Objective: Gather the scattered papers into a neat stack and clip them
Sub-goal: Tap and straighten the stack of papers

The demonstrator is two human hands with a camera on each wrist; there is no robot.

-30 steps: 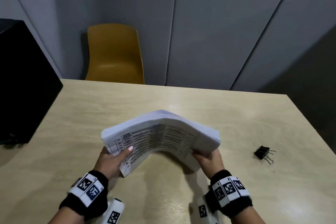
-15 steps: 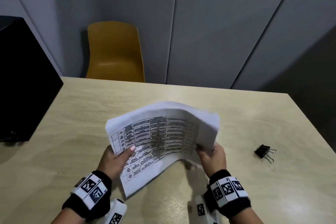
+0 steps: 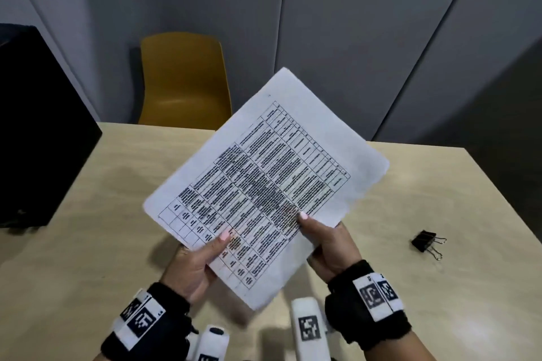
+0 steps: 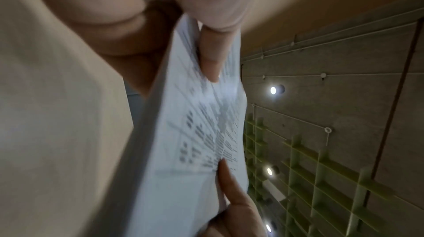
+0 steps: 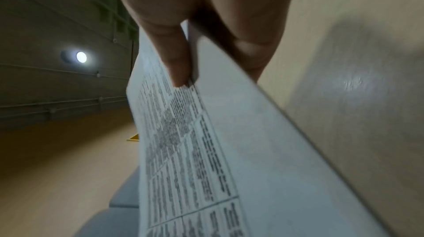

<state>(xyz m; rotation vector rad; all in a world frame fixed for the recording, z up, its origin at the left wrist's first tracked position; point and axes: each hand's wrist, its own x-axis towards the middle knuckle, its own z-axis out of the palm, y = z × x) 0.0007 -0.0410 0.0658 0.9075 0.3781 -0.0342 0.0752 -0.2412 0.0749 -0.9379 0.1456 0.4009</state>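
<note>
A stack of white papers (image 3: 264, 182) with a printed table on top is lifted off the table and tilted up toward me, turned diagonally. My left hand (image 3: 202, 258) pinches its lower left edge, thumb on the printed face. My right hand (image 3: 325, 240) pinches the lower right edge, thumb on top as well. The left wrist view shows the paper stack (image 4: 183, 132) edge-on with a thumb on it; the right wrist view shows the paper stack (image 5: 206, 141) pinched between thumb and fingers. A black binder clip (image 3: 426, 242) lies on the table to the right, away from both hands.
The light wooden table (image 3: 88, 243) spans the view. A black box (image 3: 38, 132) stands at its left edge. A yellow chair (image 3: 184, 82) sits behind the far edge against grey wall panels.
The papers, earlier bowed and held low over the table, have been raised, flattened and rotated to a diagonal facing me. Both hands have kept their hold. The clip has stayed put.
</note>
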